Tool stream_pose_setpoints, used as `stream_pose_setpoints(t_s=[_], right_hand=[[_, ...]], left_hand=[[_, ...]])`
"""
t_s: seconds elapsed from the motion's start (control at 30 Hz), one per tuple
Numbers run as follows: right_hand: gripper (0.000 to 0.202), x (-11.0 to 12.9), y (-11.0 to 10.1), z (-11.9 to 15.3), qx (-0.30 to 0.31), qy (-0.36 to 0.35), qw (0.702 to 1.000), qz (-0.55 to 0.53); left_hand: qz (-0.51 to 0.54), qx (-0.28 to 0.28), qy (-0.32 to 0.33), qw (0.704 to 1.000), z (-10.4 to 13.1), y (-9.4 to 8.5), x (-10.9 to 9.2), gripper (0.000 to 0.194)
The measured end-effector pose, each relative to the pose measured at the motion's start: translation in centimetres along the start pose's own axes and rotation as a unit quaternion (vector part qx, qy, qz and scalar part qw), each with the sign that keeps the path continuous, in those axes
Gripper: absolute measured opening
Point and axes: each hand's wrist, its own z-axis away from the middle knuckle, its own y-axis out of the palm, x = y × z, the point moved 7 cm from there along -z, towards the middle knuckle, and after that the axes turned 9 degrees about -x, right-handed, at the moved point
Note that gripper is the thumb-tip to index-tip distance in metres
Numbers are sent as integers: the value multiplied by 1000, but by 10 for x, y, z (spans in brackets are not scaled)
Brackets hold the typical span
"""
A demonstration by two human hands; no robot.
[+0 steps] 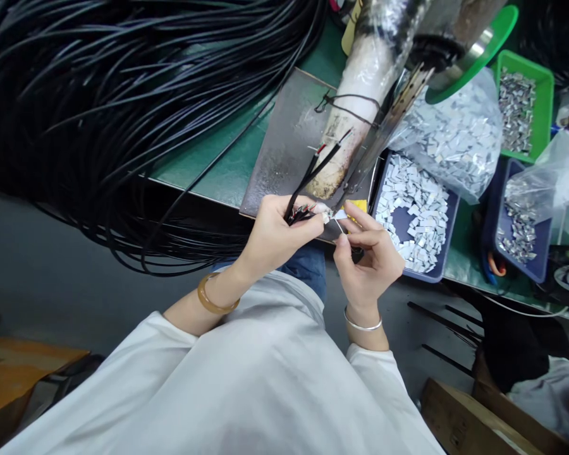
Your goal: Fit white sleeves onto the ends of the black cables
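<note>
My left hand is closed around a few black cables. Their ends stick up past the thumb side, with short red and white inner wires bared. More coloured wire ends show between the thumb and forefinger. My right hand meets it from the right, pinching a thin white wire between thumb and fingers. A small white flat piece lies at the right fingertips, close to the left thumb tip. Whether the piece is attached to the wire I cannot tell.
A large heap of black cables covers the bench's left. Ahead stands a plastic-wrapped machine on a metal plate. To the right are a blue tray of white pieces, a bag, a green bin and another blue bin.
</note>
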Motion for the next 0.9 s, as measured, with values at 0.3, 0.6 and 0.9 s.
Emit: stream_pose_setpoints(t_s=[0.3,0.6,0.9], right_hand=[[15,7,-1,-2,-5,-7,1000,13],[17,7,-1,-7,-23,-38,996,74],[18,7,-2,-2,-19,-40,997,62]], left_hand=[[-38,-3,13,999,3,-2,-2,18],[-56,6,29,998,4,-1,-5,22],[-62,53,14,997,2,1,2,23]])
